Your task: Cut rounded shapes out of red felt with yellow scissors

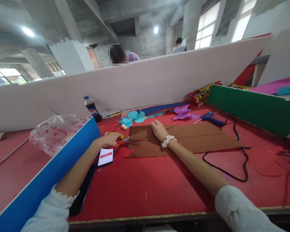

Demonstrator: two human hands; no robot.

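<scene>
My left hand (110, 140) is closed round the handles of a pair of scissors (125, 140) with yellow and orange grips. The blades lie at the left edge of a long brown sheet (198, 139), which has a line running along its length. My right hand (159, 129) rests on the upper part of the brown sheet, its fingers bent over the far edge; whether they pinch the sheet is hard to make out. A white scrunchie (169, 141) circles my right wrist. Below the scissors, a phone (105, 157) lies with its screen lit.
A blue panel (62, 158) stands on the left, a green panel (251, 108) on the right. Behind the sheet are a cola bottle (92, 109), teal paper petals (135, 116), purple petals (183, 112) and a blue glue gun (212, 119). Its black cord (244, 170) loops at right.
</scene>
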